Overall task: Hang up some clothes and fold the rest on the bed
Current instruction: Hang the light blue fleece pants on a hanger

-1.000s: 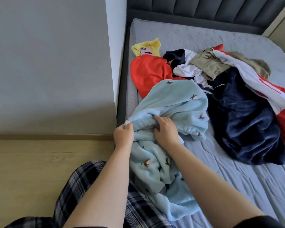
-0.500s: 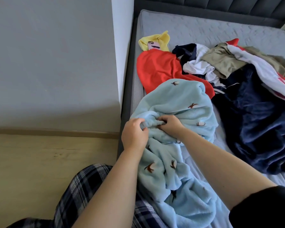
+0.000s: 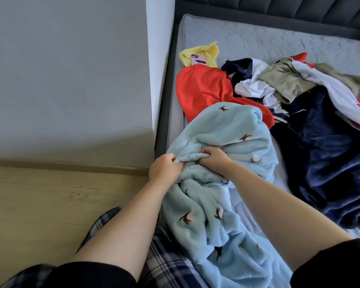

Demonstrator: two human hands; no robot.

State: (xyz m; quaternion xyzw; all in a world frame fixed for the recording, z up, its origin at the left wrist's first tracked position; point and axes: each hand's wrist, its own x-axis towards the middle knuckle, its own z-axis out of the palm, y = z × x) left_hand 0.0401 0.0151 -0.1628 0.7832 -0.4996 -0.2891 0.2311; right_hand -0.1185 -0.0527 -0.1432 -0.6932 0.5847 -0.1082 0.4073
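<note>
Pale-blue fleece garment point(image 3: 227, 129), printed with small brown bird shapes, was the item in hand. The left hand point(image 3: 164, 169) and right hand point(image 3: 214, 157) each clenched a gathered band point(image 3: 190, 157) of it, fingers curled into the cloth. The hands were just apart, and the band ran left to right between them.

From that grip the garment's long axis ran far to near. Its far part lay bunched on the bed point(image 3: 258, 38), overlapping a red garment point(image 3: 204, 88). Its near part trailed off the near edge toward the person's lap. Both hands were equally close to the band, at the bed's left side. Judgement: the next move calls for lifting the band to let the length hang free.

Right of the grip lay a navy fleece garment point(image 3: 330, 152). Farther off, a phone point(image 3: 199, 59) rested on a yellow garment point(image 3: 211, 50). No container or hanger was in view.
</note>
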